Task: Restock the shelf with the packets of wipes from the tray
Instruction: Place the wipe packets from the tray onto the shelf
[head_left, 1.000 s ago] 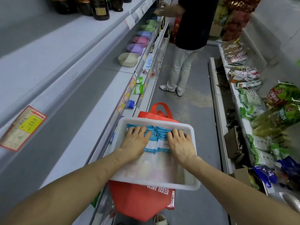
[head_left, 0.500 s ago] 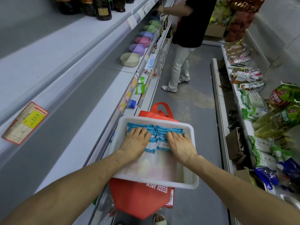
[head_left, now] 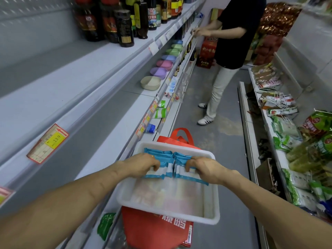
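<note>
A white plastic tray [head_left: 213,211] rests on a red bag in front of me. Blue and white packets of wipes [head_left: 167,157] lie in two stacks at its far end. My left hand [head_left: 142,164] grips the left stack with curled fingers. My right hand [head_left: 206,168] grips the right stack the same way, and the near edges of both stacks are lifted off the tray floor. The pale grey shelf [head_left: 100,141] on my left is bare beside the tray.
A red bag [head_left: 158,230] stands under the tray on the floor. Another person [head_left: 228,51] stands further down the aisle at the left shelves. Dark bottles [head_left: 124,24] and coloured bowls [head_left: 158,72] fill the shelves beyond. Packaged goods [head_left: 291,141] line the right-hand shelving.
My fingers, flat on the packets before, have curled round both stacks and raised their near edges. The view has tilted upward. The other person has turned toward the shelf.
</note>
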